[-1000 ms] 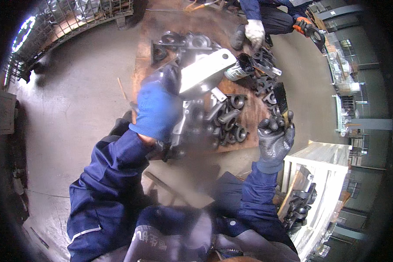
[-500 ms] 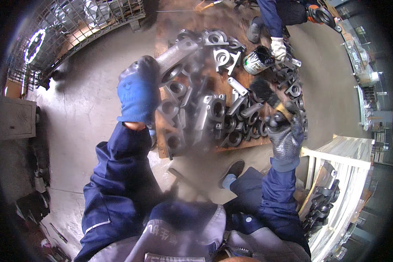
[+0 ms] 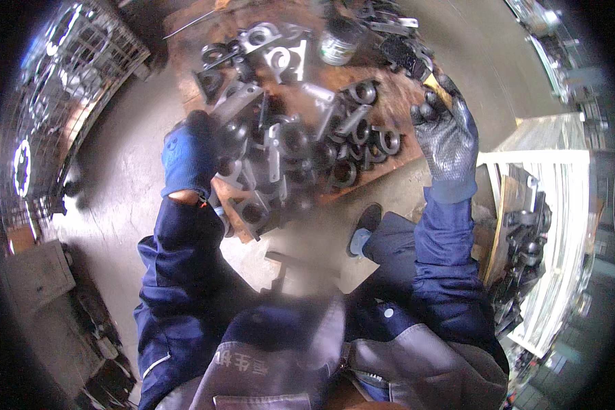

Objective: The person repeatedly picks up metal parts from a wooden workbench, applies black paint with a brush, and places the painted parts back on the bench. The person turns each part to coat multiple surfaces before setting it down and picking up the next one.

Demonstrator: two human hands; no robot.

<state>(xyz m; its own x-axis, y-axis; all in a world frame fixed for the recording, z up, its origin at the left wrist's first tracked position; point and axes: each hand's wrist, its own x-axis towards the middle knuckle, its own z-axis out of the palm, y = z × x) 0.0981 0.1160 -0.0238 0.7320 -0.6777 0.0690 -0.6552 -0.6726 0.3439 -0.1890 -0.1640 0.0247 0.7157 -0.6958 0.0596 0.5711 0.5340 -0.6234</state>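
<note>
Castings [image 3: 301, 147], grey metal, lie heaped on the wooden pallet [image 3: 396, 147]; your left hand [image 3: 188, 160] closes its grip on one, your right hand [image 3: 447, 140] hovers open; a can [image 3: 338, 44] stands far.

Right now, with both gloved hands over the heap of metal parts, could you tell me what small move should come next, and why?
Probably close the left hand in its blue glove around the long grey metal bracket beneath it; the right hand in its grey glove hovers open, holding nothing.
</note>
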